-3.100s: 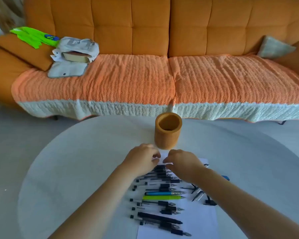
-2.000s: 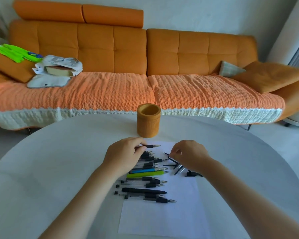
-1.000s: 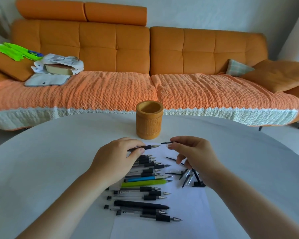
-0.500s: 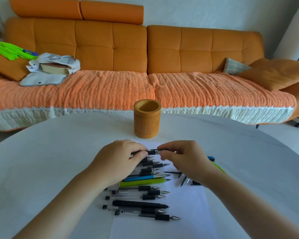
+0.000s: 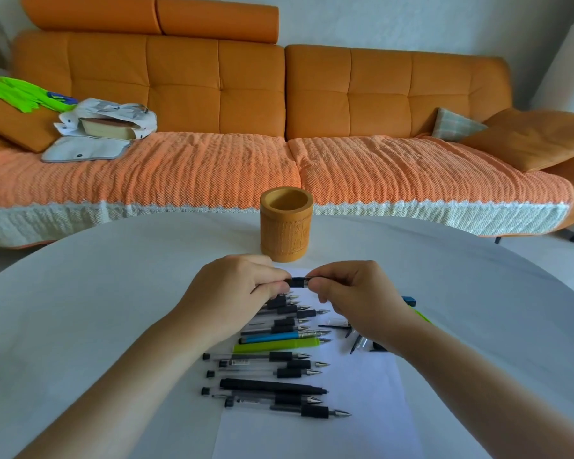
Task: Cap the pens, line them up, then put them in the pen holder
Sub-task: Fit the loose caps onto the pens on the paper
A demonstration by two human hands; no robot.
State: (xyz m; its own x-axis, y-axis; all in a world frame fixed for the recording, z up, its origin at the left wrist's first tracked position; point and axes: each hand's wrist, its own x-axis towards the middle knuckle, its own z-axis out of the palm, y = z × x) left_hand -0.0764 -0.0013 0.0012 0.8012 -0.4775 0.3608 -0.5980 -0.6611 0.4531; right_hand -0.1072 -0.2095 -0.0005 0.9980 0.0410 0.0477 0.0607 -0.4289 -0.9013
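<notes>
My left hand [image 5: 232,293] pinches a black pen [image 5: 298,281] by its barrel, and my right hand [image 5: 355,293] pinches the cap at the pen's tip end. The two hands meet just above a white sheet of paper [image 5: 362,409]. Several uncapped pens [image 5: 279,369] lie in a row on the sheet, tips pointing right, among them a blue pen [image 5: 272,337] and a green pen [image 5: 279,344]. Loose caps [image 5: 357,342] lie to the right, partly hidden under my right wrist. The wooden pen holder [image 5: 286,225] stands upright just beyond my hands, and I see nothing inside it.
The round white table [image 5: 96,293] carries everything. Behind it stands an orange sofa [image 5: 279,111] with a knitted throw, a bag and green gloves [image 5: 24,94] on its left end and cushions on its right.
My right hand picked a cap from the pile on the right and brought it to the tip of the pen held in my left hand. The hands have closed together.
</notes>
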